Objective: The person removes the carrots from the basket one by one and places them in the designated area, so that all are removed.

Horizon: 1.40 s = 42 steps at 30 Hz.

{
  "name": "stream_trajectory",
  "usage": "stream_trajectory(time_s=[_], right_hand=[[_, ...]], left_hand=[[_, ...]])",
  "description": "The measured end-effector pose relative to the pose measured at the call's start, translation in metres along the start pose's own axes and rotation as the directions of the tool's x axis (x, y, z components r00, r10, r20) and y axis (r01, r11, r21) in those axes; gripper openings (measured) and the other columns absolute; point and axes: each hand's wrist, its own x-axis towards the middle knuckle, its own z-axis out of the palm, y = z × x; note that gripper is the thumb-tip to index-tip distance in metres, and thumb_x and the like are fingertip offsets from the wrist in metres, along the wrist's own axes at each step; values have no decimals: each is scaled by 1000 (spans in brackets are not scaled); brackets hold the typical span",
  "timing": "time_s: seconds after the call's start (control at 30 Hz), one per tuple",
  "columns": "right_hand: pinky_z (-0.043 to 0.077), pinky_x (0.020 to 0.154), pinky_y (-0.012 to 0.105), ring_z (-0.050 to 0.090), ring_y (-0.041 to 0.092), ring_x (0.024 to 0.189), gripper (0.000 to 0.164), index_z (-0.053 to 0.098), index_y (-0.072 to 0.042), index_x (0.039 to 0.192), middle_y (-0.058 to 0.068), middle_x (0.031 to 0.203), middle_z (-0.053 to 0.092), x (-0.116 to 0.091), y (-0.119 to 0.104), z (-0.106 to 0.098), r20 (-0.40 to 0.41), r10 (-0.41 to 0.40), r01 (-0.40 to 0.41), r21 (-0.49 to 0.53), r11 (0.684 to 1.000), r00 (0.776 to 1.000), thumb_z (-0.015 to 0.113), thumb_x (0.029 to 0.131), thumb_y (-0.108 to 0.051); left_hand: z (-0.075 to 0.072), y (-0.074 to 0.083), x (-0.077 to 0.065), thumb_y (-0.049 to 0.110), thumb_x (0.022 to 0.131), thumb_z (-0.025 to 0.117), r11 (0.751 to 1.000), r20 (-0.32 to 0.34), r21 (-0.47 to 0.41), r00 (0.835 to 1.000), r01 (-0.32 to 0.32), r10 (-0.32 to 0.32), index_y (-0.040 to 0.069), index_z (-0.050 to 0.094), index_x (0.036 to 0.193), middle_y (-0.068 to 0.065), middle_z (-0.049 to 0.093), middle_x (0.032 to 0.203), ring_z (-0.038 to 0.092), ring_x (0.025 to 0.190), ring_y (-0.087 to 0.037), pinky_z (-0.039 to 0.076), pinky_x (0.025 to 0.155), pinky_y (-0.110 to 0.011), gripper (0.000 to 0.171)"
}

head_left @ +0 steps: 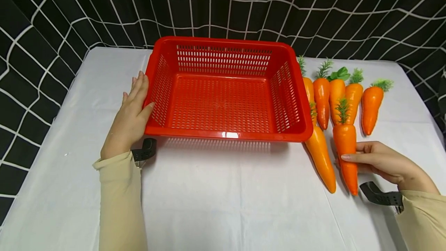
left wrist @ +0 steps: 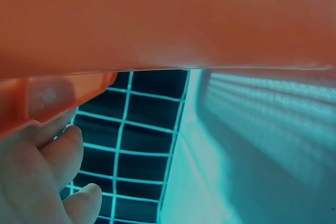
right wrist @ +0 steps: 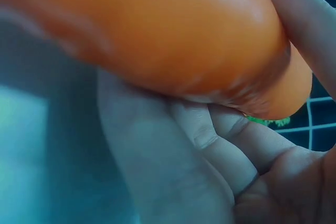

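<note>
In the head view my right hand [head_left: 393,162] holds an orange artificial carrot [head_left: 345,146], its thumb across the upper side and its fingers beneath. In the right wrist view the fingers curl under that carrot [right wrist: 199,35]. The carrot's leafy top points away from me, overlapping the carrots behind. Against the left side of a red perforated basket [head_left: 223,134] rests my left hand [head_left: 129,115], fingers extended and thumb at the rim. The left wrist view shows the fingers [left wrist: 60,156] beside the basket wall, partly cut off.
Several more artificial carrots with green tops lie right of the basket, among them a long one [head_left: 322,162] nearest me and one [head_left: 371,109] at the far right. White cloth [head_left: 209,204] covers the table. Black backing with white netting [head_left: 223,7] surrounds the back and sides.
</note>
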Motion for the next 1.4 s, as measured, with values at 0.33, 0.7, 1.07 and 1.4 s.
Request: stream_trajectory(time_s=[0.33, 0.7, 1.07, 1.4], right_hand=[[55, 72, 28, 67, 12, 80, 24, 72, -15, 92, -1, 87, 71, 5, -1, 2, -139, 148, -161, -91, 983, 979, 50, 98, -13], [55, 71, 27, 64, 10, 71, 26, 71, -16, 83, -4, 76, 66, 7, -6, 1, -207, 185, -221, -168, 961, 961, 51, 98, -22], [53, 69, 25, 61, 8, 71, 23, 57, -3, 102, -6, 78, 63, 8, -4, 7, -307, 170, -244, -223, 944, 936, 56, 96, -25], [48, 66, 24, 57, 8, 69, 37, 58, 4, 104, -5, 79, 59, 9, -5, 12, -377, 146, -278, -322, 905, 914, 59, 93, -32]], left_hand=[[0, 1, -1, 15, 98, 43, 1000, -10, -6, 1000, 1, -1, 7, 17, 150, -4, 10, 157, 4, 144, -17, 0, 114, -44, 60], [-1, 1, -1, 15, 98, 42, 1000, -10, -18, 1000, -11, 11, 6, 17, 150, -4, 9, 157, 4, 144, -18, 0, 114, -43, 59], [-1, 0, -1, 14, 98, 43, 1000, -5, -14, 1000, -14, 14, 6, 17, 150, -4, 9, 157, 4, 144, -18, 0, 114, -44, 59], [-1, 0, 0, 14, 97, 43, 1000, -3, -20, 1000, -10, 10, 5, 17, 150, -6, 9, 157, 5, 144, -21, 1, 114, -44, 59]])
